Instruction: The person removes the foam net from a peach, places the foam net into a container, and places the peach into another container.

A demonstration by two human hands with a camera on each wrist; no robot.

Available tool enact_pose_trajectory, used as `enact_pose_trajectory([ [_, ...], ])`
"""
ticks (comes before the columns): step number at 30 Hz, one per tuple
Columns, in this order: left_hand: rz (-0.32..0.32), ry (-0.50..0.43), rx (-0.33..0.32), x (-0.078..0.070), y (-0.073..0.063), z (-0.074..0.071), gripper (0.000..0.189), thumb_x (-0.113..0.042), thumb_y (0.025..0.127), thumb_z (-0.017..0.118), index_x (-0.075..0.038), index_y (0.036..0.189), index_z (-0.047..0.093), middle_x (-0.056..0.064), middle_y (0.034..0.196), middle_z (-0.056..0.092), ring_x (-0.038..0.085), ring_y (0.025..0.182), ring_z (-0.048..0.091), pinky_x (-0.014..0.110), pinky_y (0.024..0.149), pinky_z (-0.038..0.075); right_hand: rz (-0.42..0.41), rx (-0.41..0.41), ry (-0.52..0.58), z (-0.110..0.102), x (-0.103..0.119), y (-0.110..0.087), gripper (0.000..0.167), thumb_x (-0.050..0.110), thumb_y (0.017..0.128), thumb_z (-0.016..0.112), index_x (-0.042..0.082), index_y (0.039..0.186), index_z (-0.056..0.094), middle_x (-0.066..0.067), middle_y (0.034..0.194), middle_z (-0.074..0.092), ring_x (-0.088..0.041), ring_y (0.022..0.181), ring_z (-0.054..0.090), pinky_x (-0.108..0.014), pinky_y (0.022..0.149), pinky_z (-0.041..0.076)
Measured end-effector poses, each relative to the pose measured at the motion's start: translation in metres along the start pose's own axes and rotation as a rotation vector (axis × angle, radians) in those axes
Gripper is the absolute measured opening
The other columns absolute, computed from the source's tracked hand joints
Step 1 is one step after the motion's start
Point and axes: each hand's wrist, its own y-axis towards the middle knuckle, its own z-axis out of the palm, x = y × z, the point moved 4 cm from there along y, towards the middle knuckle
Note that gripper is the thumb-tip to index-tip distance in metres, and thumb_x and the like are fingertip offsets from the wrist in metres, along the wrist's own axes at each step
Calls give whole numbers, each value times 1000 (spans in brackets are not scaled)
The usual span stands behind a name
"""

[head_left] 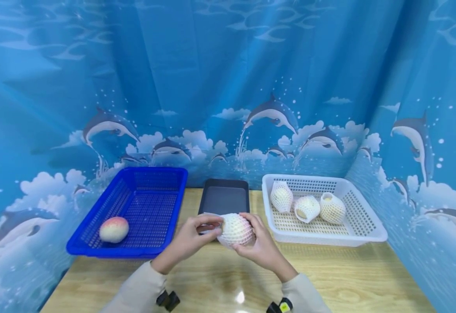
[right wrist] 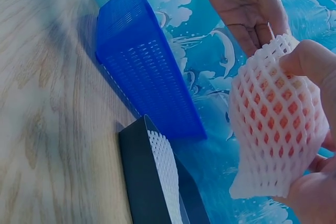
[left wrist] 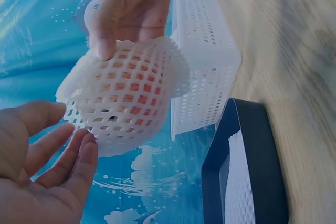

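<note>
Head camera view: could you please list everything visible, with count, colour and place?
Netted fruit: one, white foam net over reddish fruit, held above the table.
Bare fruit: one, pink-yellow, in the blue basket.
Netted fruits: three, white, in the white basket.
Black tray: one, between the baskets; a white net lies in it.
Table: one, light wood.
Curtain: blue, dolphins, behind.
Left hand: fingers touching the net.
Right hand: gripping the netted fruit.
</note>
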Motion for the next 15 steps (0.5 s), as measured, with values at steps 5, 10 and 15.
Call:
enact_pose_trajectory([
  [5, -2, 97, -32, -3, 2, 1, 31, -1, 81, 73, 7, 111, 66, 22, 113, 64, 37, 100, 65, 35, 85, 57, -22, 4, 0, -1, 3, 1, 81, 13, 67, 84, 8, 137, 45, -6, 130, 49, -21, 114, 52, -33, 97, 50],
  [10, 10, 159, 1, -7, 3, 5, 42, 7, 75, 75, 9, 116, 62, 23, 119, 60, 39, 104, 63, 41, 88, 56, -10, 5, 50, -1, 4, 0, 80, 11, 68, 84, 11, 138, 44, -7, 131, 48, -23, 115, 51, -30, 94, 52],
  [15, 54, 195, 31, -9, 4, 9, 52, 9, 71, 76, 10, 120, 58, 25, 126, 55, 39, 113, 57, 35, 90, 55, 41, 2, 128, -1, 2, 0, 78, 11, 70, 83, 11, 138, 45, -9, 132, 47, -27, 115, 50, -29, 90, 53],
])
